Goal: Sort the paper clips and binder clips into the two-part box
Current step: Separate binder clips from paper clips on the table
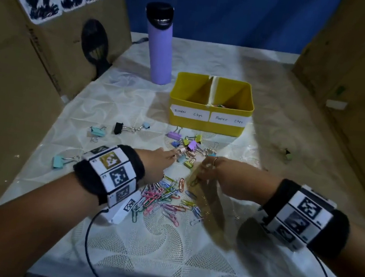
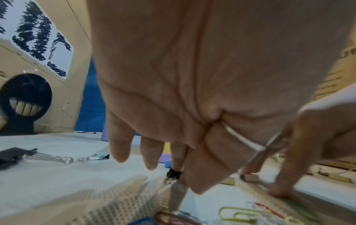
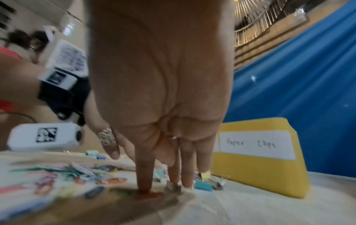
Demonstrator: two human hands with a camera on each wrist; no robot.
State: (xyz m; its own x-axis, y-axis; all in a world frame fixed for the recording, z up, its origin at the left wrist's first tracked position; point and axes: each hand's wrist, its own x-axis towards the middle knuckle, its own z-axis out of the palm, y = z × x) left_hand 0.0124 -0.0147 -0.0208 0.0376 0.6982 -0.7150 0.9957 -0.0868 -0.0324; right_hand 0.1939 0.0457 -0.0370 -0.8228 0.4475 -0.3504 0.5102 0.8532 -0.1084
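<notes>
The yellow two-part box stands mid-table, labelled "Binder Clips" on the left half and "Paper Clips" on the right half. Coloured binder clips lie scattered before it, and a heap of coloured paper clips lies nearer me. My left hand reaches into the binder clips. Its index tip and thumb meet at a small black binder clip; whether they hold it I cannot tell. My right hand points straight fingers down, the tips pressing on the cloth among clips.
A purple bottle stands behind the box to the left. Loose binder clips lie further left, a black one and a teal one. Cardboard walls close both sides, and a black fan stands against the left one.
</notes>
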